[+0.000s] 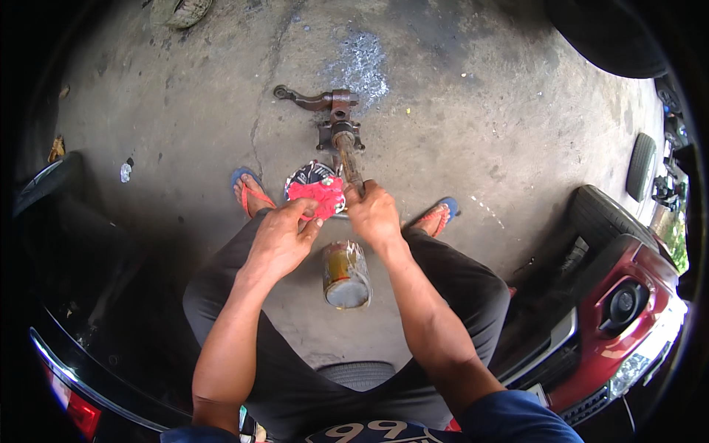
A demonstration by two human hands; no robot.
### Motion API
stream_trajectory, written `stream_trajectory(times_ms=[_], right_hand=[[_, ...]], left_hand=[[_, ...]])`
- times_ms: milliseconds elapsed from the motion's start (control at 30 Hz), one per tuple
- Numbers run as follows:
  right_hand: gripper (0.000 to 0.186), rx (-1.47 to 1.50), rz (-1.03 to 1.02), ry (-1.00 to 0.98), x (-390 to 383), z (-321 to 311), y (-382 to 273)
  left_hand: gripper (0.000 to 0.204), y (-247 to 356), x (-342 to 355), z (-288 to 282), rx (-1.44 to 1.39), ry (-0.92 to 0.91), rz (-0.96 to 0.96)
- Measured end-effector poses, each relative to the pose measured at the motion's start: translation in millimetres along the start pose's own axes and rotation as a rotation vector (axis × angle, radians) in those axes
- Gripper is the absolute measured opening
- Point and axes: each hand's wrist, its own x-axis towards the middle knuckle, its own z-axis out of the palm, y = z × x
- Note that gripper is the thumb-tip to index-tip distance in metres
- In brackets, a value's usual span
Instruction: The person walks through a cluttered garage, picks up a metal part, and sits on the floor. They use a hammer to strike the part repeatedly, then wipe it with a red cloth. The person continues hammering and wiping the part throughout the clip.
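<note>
Between my feet on the concrete lies a rusty metal vehicle part (341,127) that looks like a steering gearbox, with a curved arm (306,99) and a long worn shaft (350,159). My right hand (374,214) is closed round the near end of the shaft. My left hand (284,232) pinches a crumpled red cloth rag (316,196) just left of the shaft. Partly under the rag shows a round dark printed thing (309,173), whose kind I cannot make out. Nearer to me, a stained metal can (346,277) is on the ground.
A red vehicle (613,303) is close on my right, with a tyre (591,210) beside it. Another tyre (641,166) stands farther right. A dark vehicle with a red tail light (83,413) is at left. Behind the part is a pale stain (362,66).
</note>
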Motion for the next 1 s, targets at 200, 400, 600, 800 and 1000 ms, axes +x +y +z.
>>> stream_trajectory(times_ms=[200,400,600,800,1000], right_hand=[[0.05,0.075,-0.251,0.199,-15.5,5.0,-12.3],[0.04,0.205,-0.504,0.333,-10.9,23.5,-2.0],[0.029,0.162,-0.777,0.555,8.7,37.8,18.3],[0.031,0.17,-0.758,0.507,14.8,18.2,43.3],[0.037,0.008,-0.779,0.425,12.5,-3.2,42.7]], left_hand=[[0.03,30.9,9.5,-36.6,0.172,0.148,0.068],[0.036,60.5,-8.7,-51.3,0.014,0.438,0.277],[0.033,71.3,-39.5,-40.5,-0.044,0.547,0.538],[0.034,55.0,-47.5,-42.1,0.057,0.722,0.692],[0.035,35.1,-49.3,-50.2,0.079,0.797,0.543]])
